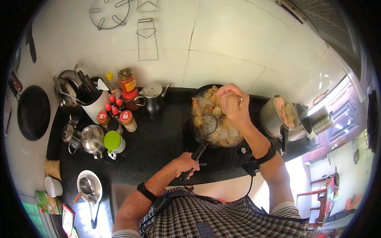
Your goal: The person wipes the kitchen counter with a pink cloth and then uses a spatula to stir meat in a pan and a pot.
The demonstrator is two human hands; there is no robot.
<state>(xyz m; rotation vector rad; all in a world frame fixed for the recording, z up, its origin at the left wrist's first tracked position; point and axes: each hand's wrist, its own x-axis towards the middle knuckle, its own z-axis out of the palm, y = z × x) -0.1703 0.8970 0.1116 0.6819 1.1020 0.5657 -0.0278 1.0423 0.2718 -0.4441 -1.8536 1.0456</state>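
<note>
A dark frying pan [193,135] sits on the black cooktop, full of browned food pieces [198,117] in bubbling oil. My left hand [188,165] is wrapped around the pan's black handle [198,153]. Over the far right side of the pan, my right hand [234,104] is closed around a utensil handle, most of which the fist hides. The slotted turner head [209,124] lies in the oil among the pieces, apparently on that handle. Right of the pan stands a metal pot [269,119] holding pale pieces, perhaps raw battered meat [282,110].
A metal kettle [152,96] stands left of the pan. Sauce bottles, jars [127,80] and a white utensil holder [96,108] crowd the left corner. A green-lidded container [114,142] is nearer. The pot's black handle [285,138] points towards me. A white bowl [82,183] holds ladles.
</note>
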